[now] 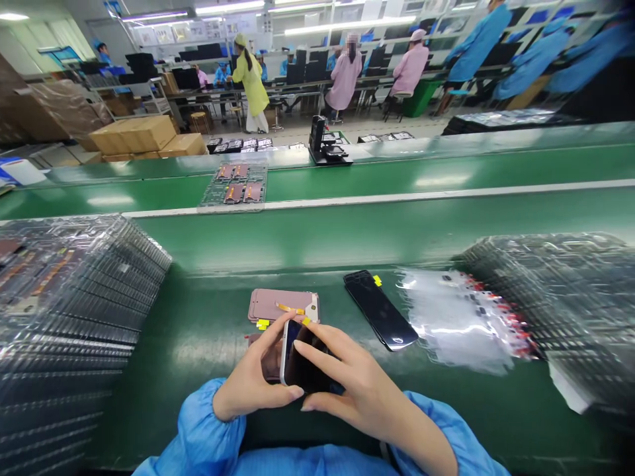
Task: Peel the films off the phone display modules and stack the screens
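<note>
My left hand (255,377) grips the light-edged left side of a dark phone screen (299,374), its thumb along the near edge. My right hand (354,373) closes on the same screen from the right, with a finger lying across its face and the thumb at the near end. The screen is tilted, and part of it is hidden by the fingers. Just beyond my hands lies a pinkish-brown phone panel (262,304) with a yellow flex cable. Another brownish panel (270,365) shows partly beneath my left hand. To the right rests a black phone screen (380,311) with a yellow tab.
Clear plastic sleeves (446,324) with red tabs lie at the right. Tall stacks of clear trays stand on the left (143,254) and right (560,264). Across the green belt (307,238) sit a tray of panels (213,195) and a black stand (317,142). Several people work beyond.
</note>
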Available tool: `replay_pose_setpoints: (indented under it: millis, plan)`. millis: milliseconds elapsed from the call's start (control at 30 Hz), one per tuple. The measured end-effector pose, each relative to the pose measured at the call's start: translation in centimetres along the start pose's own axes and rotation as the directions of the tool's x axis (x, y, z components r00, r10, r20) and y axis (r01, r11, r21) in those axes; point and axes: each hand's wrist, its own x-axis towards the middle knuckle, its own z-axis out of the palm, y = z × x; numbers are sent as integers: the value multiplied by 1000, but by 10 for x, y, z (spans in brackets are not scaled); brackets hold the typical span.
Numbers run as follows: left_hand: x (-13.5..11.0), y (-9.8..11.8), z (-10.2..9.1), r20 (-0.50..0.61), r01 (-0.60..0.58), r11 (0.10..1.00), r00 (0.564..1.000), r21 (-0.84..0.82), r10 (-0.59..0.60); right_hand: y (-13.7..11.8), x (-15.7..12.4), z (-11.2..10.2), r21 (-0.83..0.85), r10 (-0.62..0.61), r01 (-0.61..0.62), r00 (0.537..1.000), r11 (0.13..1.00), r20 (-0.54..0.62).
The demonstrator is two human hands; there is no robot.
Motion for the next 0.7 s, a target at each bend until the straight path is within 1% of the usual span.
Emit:
replay_pose_setpoints:
  millis: [200,333,400,467,533,600,633,667,700]
  plan:
    - [3,6,2,35,-40,998,999,-52,42,-2,2,-2,-5,-11,11,1000,1000,-4]
    - [3,7,4,36,-58,993,997,-105,62,-3,2,-3,-86,-29,30,1000,996,4]
    - [2,6,4,30,-48,993,998,-107,51,-3,1,0,-139,-12,12,1000,990,-2]
    - [3,6,5,-1,-29,993,1000,-111,29,-3,0,4,-143,28,-34,998,989,-48]
    - [6,7,4,-75,41,983,996,-180,-55,0,-1,6,-55,93,-99,991,994,-99]
    - [10,11,1,-155,122,953,973,-277,-169,5,-2,5,146,224,-210,970,967,-88]
    - [12,14,-1,-195,143,940,958,-311,-210,8,-2,3,265,314,-292,948,919,-45]
    - [15,18,-5,-233,146,934,945,-326,-229,12,-2,1,374,403,-382,915,845,24]
    - [17,22,-9,-262,140,935,937,-325,-231,16,-2,-1,464,469,-467,875,753,119]
